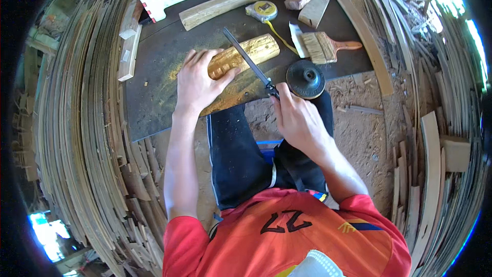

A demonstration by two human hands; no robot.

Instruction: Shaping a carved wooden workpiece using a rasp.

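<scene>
The left hand (201, 79) clasps the near-left end of a golden-brown, elongated wooden block with small notches cut in its face (261, 50), its thumb along the near side and its fingers bent, only slightly spread, on the far side. This block lies aslant on a dark, flat tabletop (159, 66), with yellowish dust scattered around it. The right hand (300, 120) has its fingers curled together, pinching the dark handle end of a long, narrow, grey metal tool (248, 60). The tool slants across the block (whether it touches the wood, I cannot tell).

Just beside the right hand sits a black, round disc with a raised hub (297, 81). Beyond it lies a wide, flat paintbrush with a reddish wooden handle (320, 48). A yellow-and-grey tape measure (261, 11) rests past the block, its yellow tape drawn out toward the brush. Farther off are 2 small, pale, squared wood offcuts (313, 11) and a long, curved, light-brown timber piece (225, 7).
</scene>
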